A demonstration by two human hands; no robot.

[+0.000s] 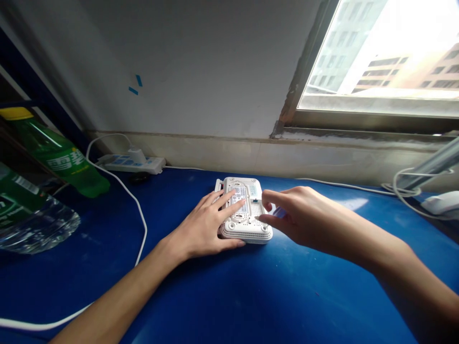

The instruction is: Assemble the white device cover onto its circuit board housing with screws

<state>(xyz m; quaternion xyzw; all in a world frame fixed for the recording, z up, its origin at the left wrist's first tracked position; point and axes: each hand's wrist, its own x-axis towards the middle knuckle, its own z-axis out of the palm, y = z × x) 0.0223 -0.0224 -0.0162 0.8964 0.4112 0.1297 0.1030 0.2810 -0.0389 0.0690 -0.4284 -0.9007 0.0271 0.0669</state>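
A white router (254, 233) lies on the blue tabletop with its vented underside up, showing round feet and a printed label. My left hand (204, 224) holds it from the left: the fingers spread over the label and the thumb presses along the near side. At its right edge, close to a small blue spot, is my right hand (290, 210). Its index finger is curled and its thumb stretched out, with a gap between them. A bluish patch shows in that gap; I cannot make out what it is. The other right fingers are hidden.
A white power strip (154, 165) with a plug stands at the back left, and a white cable (138, 205) curves forward from it. Two green-labelled bottles, one green (68, 157) and one clear (39, 229), are at the left. A wall with a window borders the back.
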